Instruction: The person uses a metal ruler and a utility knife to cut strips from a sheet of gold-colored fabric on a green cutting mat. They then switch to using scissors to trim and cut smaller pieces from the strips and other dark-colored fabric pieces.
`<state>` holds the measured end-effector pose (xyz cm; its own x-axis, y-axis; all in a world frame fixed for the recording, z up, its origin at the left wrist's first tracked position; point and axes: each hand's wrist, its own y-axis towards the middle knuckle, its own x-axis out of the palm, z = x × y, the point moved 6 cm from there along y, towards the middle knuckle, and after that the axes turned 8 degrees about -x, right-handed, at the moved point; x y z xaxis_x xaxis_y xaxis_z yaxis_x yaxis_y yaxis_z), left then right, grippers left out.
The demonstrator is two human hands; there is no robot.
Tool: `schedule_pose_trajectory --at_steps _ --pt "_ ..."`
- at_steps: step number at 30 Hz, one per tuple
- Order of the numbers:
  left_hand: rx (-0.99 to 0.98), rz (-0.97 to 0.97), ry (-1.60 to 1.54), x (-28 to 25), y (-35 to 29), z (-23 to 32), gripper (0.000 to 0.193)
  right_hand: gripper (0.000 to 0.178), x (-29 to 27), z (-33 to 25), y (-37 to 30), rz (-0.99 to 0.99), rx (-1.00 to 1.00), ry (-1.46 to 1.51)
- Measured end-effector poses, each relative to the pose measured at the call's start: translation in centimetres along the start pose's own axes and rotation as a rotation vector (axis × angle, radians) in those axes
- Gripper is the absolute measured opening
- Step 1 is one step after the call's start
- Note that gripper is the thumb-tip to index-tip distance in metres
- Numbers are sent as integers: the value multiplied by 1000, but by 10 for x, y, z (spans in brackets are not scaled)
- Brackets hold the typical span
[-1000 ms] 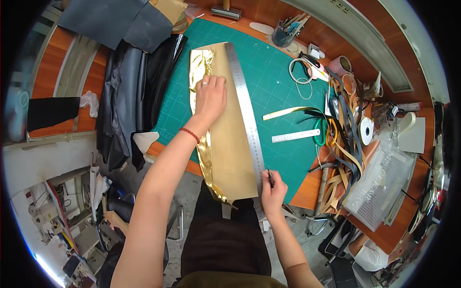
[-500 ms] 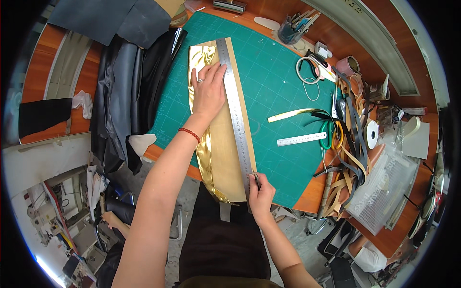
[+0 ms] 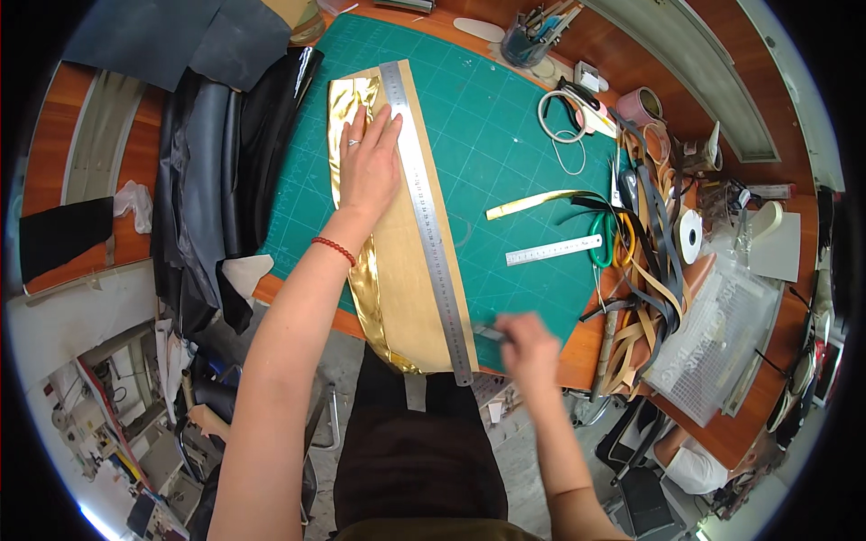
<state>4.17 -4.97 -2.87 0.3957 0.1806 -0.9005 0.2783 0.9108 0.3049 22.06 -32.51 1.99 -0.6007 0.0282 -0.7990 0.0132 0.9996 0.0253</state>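
My left hand point(image 3: 368, 171) lies with fingers outstretched on a long piece of gold material with a beige backing point(image 3: 410, 311). Its fingertips reach the edge of a long steel ruler point(image 3: 426, 216), which runs lengthwise over the beige side near its right edge. Shiny gold point(image 3: 363, 293) shows along the left side of the piece. My right hand point(image 3: 530, 347), smeared by motion, is closed around a slim tool point(image 3: 488, 333) whose kind the blur hides. It hovers to the right of the ruler's near end, apart from it.
Under the piece is a green cutting mat point(image 3: 483, 144). To the right lie a short steel ruler point(image 3: 554, 250), a gold strip point(image 3: 532, 203), green-handled scissors point(image 3: 601, 239) and many leather strips point(image 3: 669, 270). Dark leather rolls point(image 3: 212, 171) hang at the left; a tool cup point(image 3: 530, 41) stands behind.
My right hand has moved right, away from the ruler's near end, with the slim tool in it. My left hand stays flat on the piece. The whole view has shifted slightly.
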Motion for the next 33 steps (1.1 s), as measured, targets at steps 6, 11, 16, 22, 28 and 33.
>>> schedule_pose_trajectory --at_steps 6,11,16,22,28,33 --pt "191 -166 115 -14 11 -2 43 32 -73 86 77 24 -51 -149" --pt "173 -208 21 -11 2 -15 67 25 -68 102 84 -217 -30 -63" --pt "181 -211 -8 -15 1 -16 72 24 -69 50 131 -201 -136 164" --pt "169 -225 -68 -16 4 -15 76 13 -19 33 285 170 -321 -11" --pt "146 -249 -106 -16 6 -16 78 18 12 45 341 356 -298 -178" --pt "143 -257 -112 -17 7 -15 78 21 21 49 344 379 -339 -170"
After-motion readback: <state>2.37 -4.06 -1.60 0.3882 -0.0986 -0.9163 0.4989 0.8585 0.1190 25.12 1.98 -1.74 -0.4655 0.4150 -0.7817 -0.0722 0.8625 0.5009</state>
